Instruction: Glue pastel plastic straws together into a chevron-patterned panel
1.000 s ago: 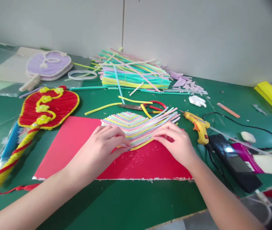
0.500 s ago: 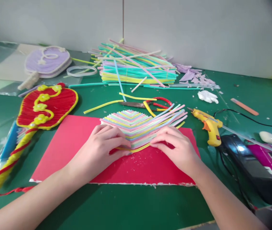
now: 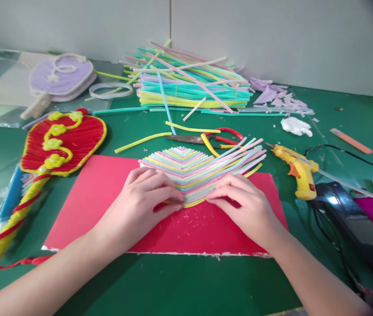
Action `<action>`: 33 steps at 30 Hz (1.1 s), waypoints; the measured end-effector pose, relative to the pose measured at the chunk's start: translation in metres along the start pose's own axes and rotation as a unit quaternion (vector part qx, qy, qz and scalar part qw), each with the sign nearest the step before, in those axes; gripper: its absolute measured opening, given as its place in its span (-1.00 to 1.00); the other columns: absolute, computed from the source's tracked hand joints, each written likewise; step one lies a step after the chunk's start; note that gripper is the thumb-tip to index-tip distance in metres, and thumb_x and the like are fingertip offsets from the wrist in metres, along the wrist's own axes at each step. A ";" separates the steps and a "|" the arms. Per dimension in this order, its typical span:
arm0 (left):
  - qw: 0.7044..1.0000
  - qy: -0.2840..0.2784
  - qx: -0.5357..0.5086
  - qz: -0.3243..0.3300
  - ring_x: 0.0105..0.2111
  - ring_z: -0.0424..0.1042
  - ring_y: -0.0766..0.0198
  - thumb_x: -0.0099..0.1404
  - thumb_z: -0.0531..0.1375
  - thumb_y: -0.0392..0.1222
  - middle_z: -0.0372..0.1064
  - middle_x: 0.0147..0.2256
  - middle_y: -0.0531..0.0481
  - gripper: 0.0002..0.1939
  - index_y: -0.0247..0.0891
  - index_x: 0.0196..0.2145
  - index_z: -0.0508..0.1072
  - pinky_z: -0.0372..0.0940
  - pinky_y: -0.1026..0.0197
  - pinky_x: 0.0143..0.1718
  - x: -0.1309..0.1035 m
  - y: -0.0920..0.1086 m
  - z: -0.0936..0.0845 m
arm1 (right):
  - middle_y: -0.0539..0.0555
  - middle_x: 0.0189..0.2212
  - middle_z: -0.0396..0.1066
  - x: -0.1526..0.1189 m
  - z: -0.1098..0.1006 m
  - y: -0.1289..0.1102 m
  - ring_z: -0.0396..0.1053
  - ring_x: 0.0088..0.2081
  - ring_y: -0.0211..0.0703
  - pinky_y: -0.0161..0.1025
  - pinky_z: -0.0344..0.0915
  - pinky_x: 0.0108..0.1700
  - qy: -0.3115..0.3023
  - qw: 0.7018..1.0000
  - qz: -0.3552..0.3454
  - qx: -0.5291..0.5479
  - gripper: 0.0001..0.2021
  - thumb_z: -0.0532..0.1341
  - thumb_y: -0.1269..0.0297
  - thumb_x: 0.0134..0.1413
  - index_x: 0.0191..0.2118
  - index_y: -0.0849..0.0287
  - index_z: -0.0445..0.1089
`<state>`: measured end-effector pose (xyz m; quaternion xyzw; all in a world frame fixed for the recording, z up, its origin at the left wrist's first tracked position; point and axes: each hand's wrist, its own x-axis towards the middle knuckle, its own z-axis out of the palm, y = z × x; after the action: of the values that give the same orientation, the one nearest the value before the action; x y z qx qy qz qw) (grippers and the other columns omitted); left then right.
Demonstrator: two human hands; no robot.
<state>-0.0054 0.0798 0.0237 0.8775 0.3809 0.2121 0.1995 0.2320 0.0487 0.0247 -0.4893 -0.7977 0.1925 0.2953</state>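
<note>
On a red board [image 3: 186, 232] lies a fan-shaped piece of pastel strips [image 3: 186, 175], laid in V-shaped rows with loose ends sticking out to the upper right. A yellow strip [image 3: 195, 203] runs along its lower edge. My left hand [image 3: 150, 193] pinches this strip at the left of the V's point, fingers bent together. My right hand [image 3: 239, 197] pinches it a little to the right, thumb and forefinger at the edge. The strip's ends are hidden under my hands.
Red-handled scissors [image 3: 189, 139] lie behind the piece, before a heap of strips [image 3: 193, 92]. A yellow glue gun [image 3: 300, 169] and black device [image 3: 347, 219] are right; a red fan [image 3: 64, 145] and purple fan [image 3: 63, 79] are left.
The view has shifted slightly, so the objects at the right appear further right. Both hands stay at the lower edge of the piece, with hardly any change in grip.
</note>
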 end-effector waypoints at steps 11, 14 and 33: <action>1.000 0.000 -0.005 0.009 -0.22 0.34 0.25 0.31 0.17 -0.17 0.43 -0.31 0.08 -0.90 -0.11 -0.31 0.51 0.09 0.09 -0.03 0.001 -0.002 0.002 | 0.01 -0.40 0.41 0.000 -0.005 0.004 0.38 -0.27 -0.20 -0.24 0.33 -0.19 0.013 0.999 0.012 0.045 -0.93 0.23 0.37 0.13 -0.32 0.10 0.48; 1.000 0.006 -0.008 0.010 -0.22 0.34 0.24 0.31 0.17 -0.18 0.43 -0.30 0.08 -0.90 -0.11 -0.30 0.51 0.09 0.08 -0.02 0.000 -0.003 0.002 | 0.00 -0.38 0.40 0.000 -0.017 0.014 0.37 -0.29 -0.22 -0.26 0.32 -0.21 0.039 0.997 0.040 0.050 -0.96 0.26 0.37 0.09 -0.33 0.09 0.47; 0.999 0.003 -0.032 -0.008 -0.20 0.36 0.21 0.30 0.16 -0.08 0.43 -0.29 0.08 -0.86 -0.05 -0.31 0.53 0.12 0.09 -0.05 -0.001 -0.011 0.006 | -0.02 -0.43 0.35 -0.002 -0.025 0.044 0.22 -0.46 -0.28 -0.27 0.20 -0.41 0.018 0.993 0.102 0.054 -0.94 0.29 0.24 0.07 -0.32 0.06 0.49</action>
<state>-0.0091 0.0843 0.0127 0.8670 0.3812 0.2257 0.2282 0.2785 0.0667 0.0164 -0.5549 -0.7265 0.2554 0.3147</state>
